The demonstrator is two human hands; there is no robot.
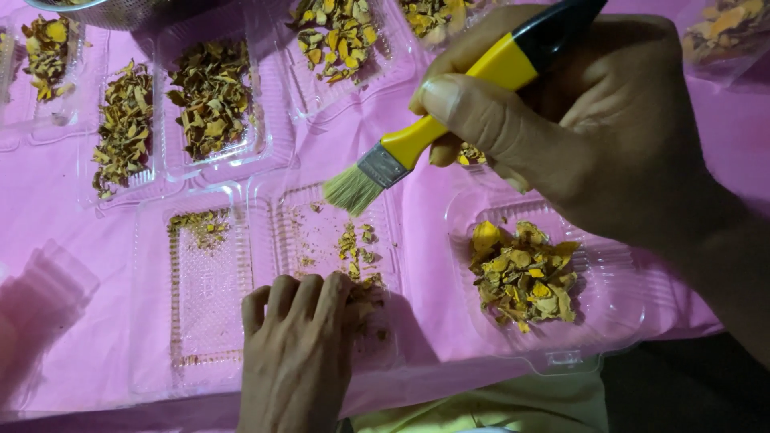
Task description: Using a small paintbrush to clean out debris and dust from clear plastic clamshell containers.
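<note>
My right hand (593,120) grips a paintbrush (449,112) with a yellow and black handle. Its pale bristles (351,191) hang just above a clear plastic tray (321,232) that holds a thin line of dried yellow-brown flakes (357,256). My left hand (297,353) rests flat on the near end of that tray, fingers together, holding it down. Beside it on the left lies another clear tray (204,297) with a few crumbs at its far end.
Several clear trays filled with dried flakes stand on the pink cloth (80,337): one at the right (525,277), others at the back (212,96). A metal bowl (104,10) sits at the far left. A stack of clear trays (48,281) lies at the left edge.
</note>
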